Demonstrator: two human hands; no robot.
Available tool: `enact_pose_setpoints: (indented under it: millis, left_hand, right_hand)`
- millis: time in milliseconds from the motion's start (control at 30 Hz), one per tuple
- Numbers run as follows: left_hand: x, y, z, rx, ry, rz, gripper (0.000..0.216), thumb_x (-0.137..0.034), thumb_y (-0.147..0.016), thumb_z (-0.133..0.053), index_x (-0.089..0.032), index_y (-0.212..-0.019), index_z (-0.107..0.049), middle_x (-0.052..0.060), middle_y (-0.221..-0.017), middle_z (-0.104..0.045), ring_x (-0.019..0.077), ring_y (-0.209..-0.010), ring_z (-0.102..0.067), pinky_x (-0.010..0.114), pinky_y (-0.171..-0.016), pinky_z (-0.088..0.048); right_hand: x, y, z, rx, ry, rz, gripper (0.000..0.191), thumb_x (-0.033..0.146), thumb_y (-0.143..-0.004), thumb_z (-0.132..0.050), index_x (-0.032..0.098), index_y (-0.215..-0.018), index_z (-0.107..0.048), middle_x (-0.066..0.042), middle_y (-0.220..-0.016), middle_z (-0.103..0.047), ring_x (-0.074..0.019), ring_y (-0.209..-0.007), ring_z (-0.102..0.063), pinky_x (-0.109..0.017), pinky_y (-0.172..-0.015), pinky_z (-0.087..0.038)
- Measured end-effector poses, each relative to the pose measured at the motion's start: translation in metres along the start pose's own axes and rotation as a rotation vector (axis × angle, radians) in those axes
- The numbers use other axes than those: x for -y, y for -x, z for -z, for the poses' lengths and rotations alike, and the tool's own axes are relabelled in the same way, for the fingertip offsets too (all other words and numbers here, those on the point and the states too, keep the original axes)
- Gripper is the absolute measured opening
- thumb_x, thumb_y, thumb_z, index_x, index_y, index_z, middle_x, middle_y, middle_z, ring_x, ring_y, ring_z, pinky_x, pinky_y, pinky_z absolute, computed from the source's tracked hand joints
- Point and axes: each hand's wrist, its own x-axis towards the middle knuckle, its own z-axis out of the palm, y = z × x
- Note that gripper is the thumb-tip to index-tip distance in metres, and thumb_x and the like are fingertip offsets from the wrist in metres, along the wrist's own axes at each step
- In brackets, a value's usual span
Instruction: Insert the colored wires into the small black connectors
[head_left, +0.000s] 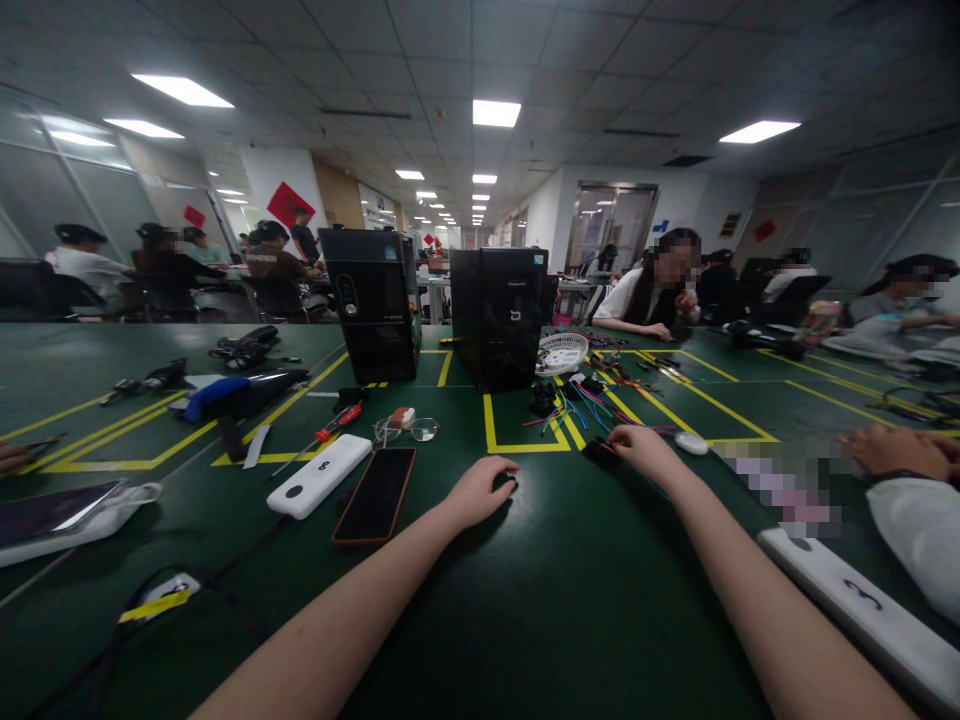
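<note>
My left hand (481, 492) rests on the green tabletop, fingers curved and thumb apart, with nothing visible in it. My right hand (646, 452) has its fingertips closed at the edge of a small black piece (600, 453) with a bit of red on it; its exact kind is unclear. Just beyond lie coloured wires (574, 412) in blue, red and green, beside small black parts (543, 398). A round white object (691, 443) lies to the right of that hand. Left of my left hand is a phone (375, 495) with a brown edge.
Two black computer towers (371, 340) (499, 350) stand ahead. A white basket (562, 353) sits beside the right one. Glasses (424, 429), a red screwdriver (337, 424) and a white power bank (319, 477) lie leftward. Another person's hands (900, 452) rest at the right.
</note>
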Motion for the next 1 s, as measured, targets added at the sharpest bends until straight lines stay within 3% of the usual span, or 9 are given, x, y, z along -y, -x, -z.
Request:
enact_pose_setpoints:
  millis: [167, 333, 533, 1000]
  left_hand:
    - [0.0, 0.003, 0.0, -0.022, -0.002, -0.096, 0.051, -0.03, -0.078, -0.06, -0.021, -0.126, -0.046, 0.009, -0.129, -0.048, 0.0229, -0.122, -0.041, 0.038, -0.105, -0.03]
    - [0.0, 0.004, 0.0, 0.036, -0.025, -0.106, 0.061, -0.038, -0.073, -0.066, -0.02, -0.128, -0.044, 0.01, -0.13, -0.048, 0.0257, -0.12, -0.043, 0.04, -0.102, -0.032]
    - [-0.005, 0.003, 0.001, 0.045, -0.07, -0.123, 0.035, -0.032, -0.078, -0.061, -0.02, -0.111, -0.057, 0.007, -0.109, -0.062, 0.0226, -0.101, -0.055, 0.034, -0.091, -0.039]
    - [-0.002, 0.002, -0.002, 0.042, -0.08, -0.127, 0.035, -0.03, -0.077, -0.063, -0.019, -0.11, -0.057, 0.007, -0.108, -0.061, 0.0224, -0.101, -0.054, 0.034, -0.09, -0.041]
  right_hand:
    - [0.078, 0.015, -0.013, 0.035, -0.025, 0.291, 0.018, 0.013, -0.077, -0.051, 0.017, -0.083, -0.067, -0.005, -0.086, -0.066, -0.0156, -0.08, -0.058, -0.023, -0.07, -0.04]
    - [0.12, 0.035, -0.018, 0.056, -0.055, 0.469, 0.017, 0.013, -0.078, -0.051, 0.017, -0.084, -0.066, -0.005, -0.084, -0.065, -0.0158, -0.079, -0.057, -0.024, -0.072, -0.04]
    - [0.127, 0.042, -0.019, 0.071, -0.078, 0.513, 0.019, 0.013, -0.079, -0.049, 0.016, -0.088, -0.066, -0.006, -0.087, -0.065, -0.0161, -0.081, -0.057, -0.025, -0.075, -0.041]
    - [0.128, 0.044, -0.014, 0.101, -0.052, 0.519, 0.018, 0.013, -0.08, -0.049, 0.016, -0.087, -0.065, -0.006, -0.085, -0.063, -0.0148, -0.08, -0.056, -0.024, -0.073, -0.039]
